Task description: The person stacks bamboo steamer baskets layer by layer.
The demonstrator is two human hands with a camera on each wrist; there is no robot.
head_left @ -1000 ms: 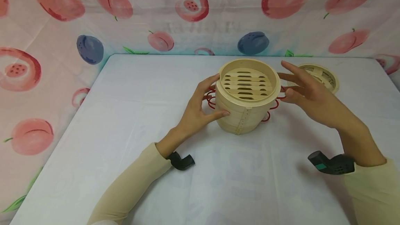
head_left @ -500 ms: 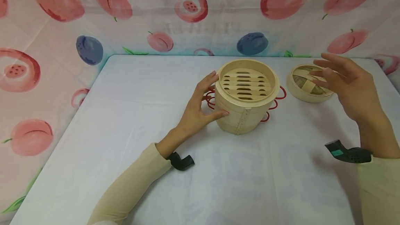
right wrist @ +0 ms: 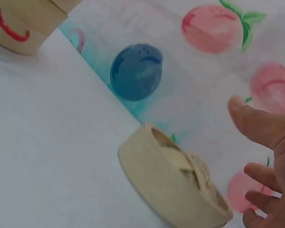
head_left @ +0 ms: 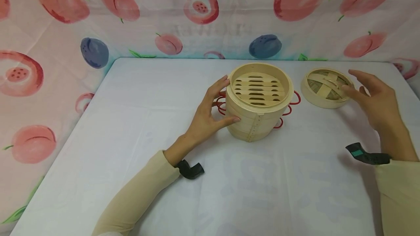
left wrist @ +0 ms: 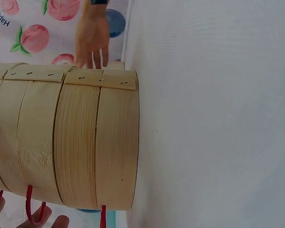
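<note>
A stack of round bamboo steamer baskets [head_left: 244, 125], with red loop handles on its sides, stands upright on the table in the head view. Its top basket shows a slatted base. My left hand [head_left: 206, 114] grips the stack's left side, thumb on the front and fingers round the back by the red handles [left wrist: 32, 211]. To the right lies the woven bamboo steamer lid [head_left: 323, 100], strap side up. My right hand [head_left: 380, 103] hovers at the lid's right edge with thumb and fingers spread; in the right wrist view, nothing sits between them and the lid [right wrist: 168, 178].
A white cloth [head_left: 147, 101] covers the table. Its back edge meets a hanging fabric [head_left: 229, 17] printed with peaches and plums. Both wrists carry a black camera mount [head_left: 191, 169].
My right hand has left the stack's right side, swung right over the lid, and come lower beside it. The left hand and the stack stay in place.
</note>
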